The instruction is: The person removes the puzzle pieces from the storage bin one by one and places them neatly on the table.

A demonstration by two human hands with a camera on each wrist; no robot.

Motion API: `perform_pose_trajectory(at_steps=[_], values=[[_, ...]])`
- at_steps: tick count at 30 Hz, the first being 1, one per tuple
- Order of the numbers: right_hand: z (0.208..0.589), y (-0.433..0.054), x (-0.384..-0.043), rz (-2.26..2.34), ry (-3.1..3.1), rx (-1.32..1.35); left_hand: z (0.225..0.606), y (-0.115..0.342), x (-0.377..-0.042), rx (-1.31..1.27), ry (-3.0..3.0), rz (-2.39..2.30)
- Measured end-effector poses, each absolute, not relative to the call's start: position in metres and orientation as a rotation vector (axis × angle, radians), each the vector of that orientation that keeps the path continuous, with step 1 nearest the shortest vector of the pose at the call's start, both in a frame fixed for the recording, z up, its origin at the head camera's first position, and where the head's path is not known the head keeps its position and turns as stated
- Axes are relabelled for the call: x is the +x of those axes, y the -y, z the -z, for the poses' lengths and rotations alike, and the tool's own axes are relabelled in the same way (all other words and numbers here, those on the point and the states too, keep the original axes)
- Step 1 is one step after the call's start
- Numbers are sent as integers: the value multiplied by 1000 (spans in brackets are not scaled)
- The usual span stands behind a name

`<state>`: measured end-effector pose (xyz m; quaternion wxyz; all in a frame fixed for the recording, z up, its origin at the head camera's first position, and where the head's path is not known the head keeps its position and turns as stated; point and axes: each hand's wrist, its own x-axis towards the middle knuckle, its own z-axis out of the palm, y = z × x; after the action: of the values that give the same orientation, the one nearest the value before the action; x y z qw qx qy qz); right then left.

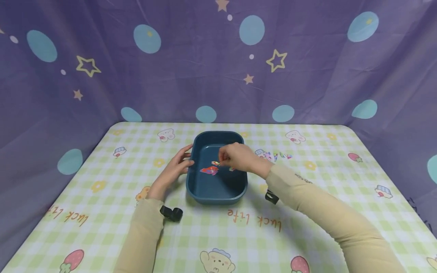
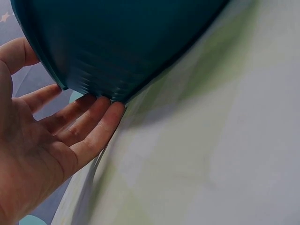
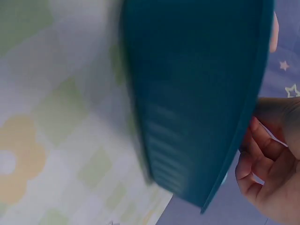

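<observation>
A deep teal rectangular box (image 1: 218,191) stands on the table. My left hand (image 1: 177,165) holds its left side, thumb at the rim and the other fingers against the outer wall; the left wrist view shows these fingers (image 2: 91,136) at the ribbed wall. Over the inside of the box, my right hand (image 1: 237,156) pinches a small red-and-yellow flat piece (image 1: 215,163). A larger red, patterned flat piece (image 1: 209,170) lies in the box, and another small piece (image 1: 231,169) shows partly under the hand. In the right wrist view, the box wall hides the right fingertips.
Several small colourful flat pieces (image 1: 282,155) lie on the checked tablecloth (image 1: 191,242) right of the box. A purple patterned curtain (image 1: 211,91) hangs behind the table. Black wrist cameras (image 1: 172,214) sit at both sleeves.
</observation>
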<state>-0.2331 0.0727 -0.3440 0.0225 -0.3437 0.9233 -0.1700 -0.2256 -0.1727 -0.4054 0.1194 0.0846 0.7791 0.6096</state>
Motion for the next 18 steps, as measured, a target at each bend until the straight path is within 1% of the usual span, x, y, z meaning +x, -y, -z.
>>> perform_pose_trajectory(at_steps=[6,11,18], values=[[339,-90,-237,566,-2927,-1030,405,173,-224,248,-2290,-1777],[332,-112,-242,702,-2976,-956,404,172,-223,241,-2295,-1771],[333,-148,-245,739,-3015,-830,404,172,-222,229,-2296,-1766]])
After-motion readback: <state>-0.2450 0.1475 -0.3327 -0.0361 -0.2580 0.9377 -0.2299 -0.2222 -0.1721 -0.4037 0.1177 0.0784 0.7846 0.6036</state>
